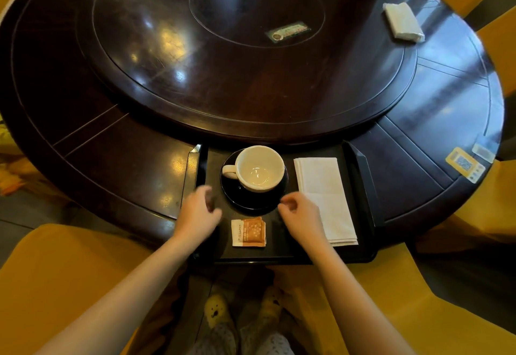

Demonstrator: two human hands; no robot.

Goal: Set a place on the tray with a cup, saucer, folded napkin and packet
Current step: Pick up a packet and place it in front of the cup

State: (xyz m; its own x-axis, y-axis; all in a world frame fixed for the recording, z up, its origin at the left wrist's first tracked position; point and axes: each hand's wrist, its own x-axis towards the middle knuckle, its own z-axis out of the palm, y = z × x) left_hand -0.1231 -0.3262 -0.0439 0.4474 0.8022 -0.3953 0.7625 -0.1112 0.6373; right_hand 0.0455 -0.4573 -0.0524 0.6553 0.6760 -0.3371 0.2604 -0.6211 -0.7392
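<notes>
A black tray (360, 175) lies at the near edge of the round table. On it a white cup (259, 168), empty and upright with its handle to the left, stands on a black saucer (254, 201). To the right lies a folded white napkin (324, 195). In front of the saucer lies an orange and white packet (248, 231). My left hand (198, 215) hovers left of the saucer, fingers loosely apart, holding nothing. My right hand (298, 213) hovers at the saucer's near right edge, fingers curled, touching the napkin's left side at most.
The dark wooden table (111, 142) has a raised turntable (251, 47) with a label in the middle. A white tissue pack (403, 20) lies far right. Stickers (465, 164) sit on the right rim. Yellow chairs (64, 279) surround the table; my feet show below.
</notes>
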